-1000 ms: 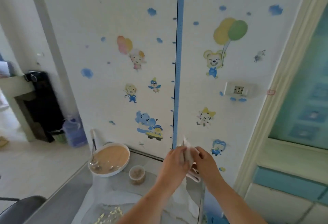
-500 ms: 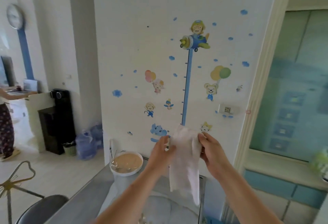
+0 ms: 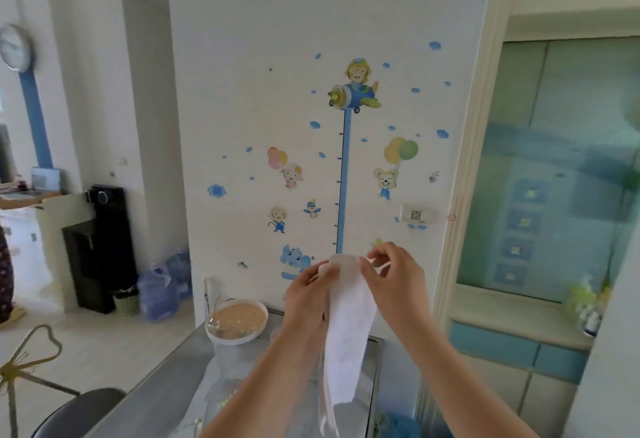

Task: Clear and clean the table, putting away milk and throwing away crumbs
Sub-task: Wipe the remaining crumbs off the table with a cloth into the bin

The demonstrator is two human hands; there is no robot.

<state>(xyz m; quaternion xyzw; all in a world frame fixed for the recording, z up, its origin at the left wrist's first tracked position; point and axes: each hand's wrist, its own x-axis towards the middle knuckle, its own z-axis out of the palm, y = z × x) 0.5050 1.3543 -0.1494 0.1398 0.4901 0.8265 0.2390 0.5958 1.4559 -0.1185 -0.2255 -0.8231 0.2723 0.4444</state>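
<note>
- The left hand (image 3: 308, 293) and the right hand (image 3: 393, 281) are raised in front of the wall, each pinching the top edge of a white paper towel (image 3: 349, 333) between thumb and fingertips.
- The paper towel hangs down in a long, narrowing strip between the two forearms, above the tabletop and not touching it.
- The tabletop (image 3: 166, 399) is grey and glossy, and its far end butts against the wall.
- A crinkled sheet of clear plastic (image 3: 221, 378) lies over the middle of the tabletop.
- A white bowl (image 3: 239, 321) of pale beige liquid sits at the far end of the tabletop, near the wall and to the left of the left hand. Something shiny rests at its left rim, too blurred to name.
- The white wall carries cartoon stickers. A blue height chart (image 3: 343, 181) runs up to a plane sticker (image 3: 353, 91), with balloons, animals and small blue clouds around it.
- A white wall socket (image 3: 415, 214) sits to the right of the height chart.
- To the right is a pale door frame, then a frosted green glass panel (image 3: 554, 167) above blue and white cabinets.
- To the left, the room opens onto a light floor with a black water dispenser (image 3: 100, 247), a small bin (image 3: 125, 302) at its foot and blue water bottles (image 3: 166, 281) beside it.
- A round clock (image 3: 15, 47) hangs high on the far left wall.
- Another person (image 3: 5, 264) is partly visible at the left edge.
- A dark chair back (image 3: 76, 410) stands at the near left of the tabletop.
</note>
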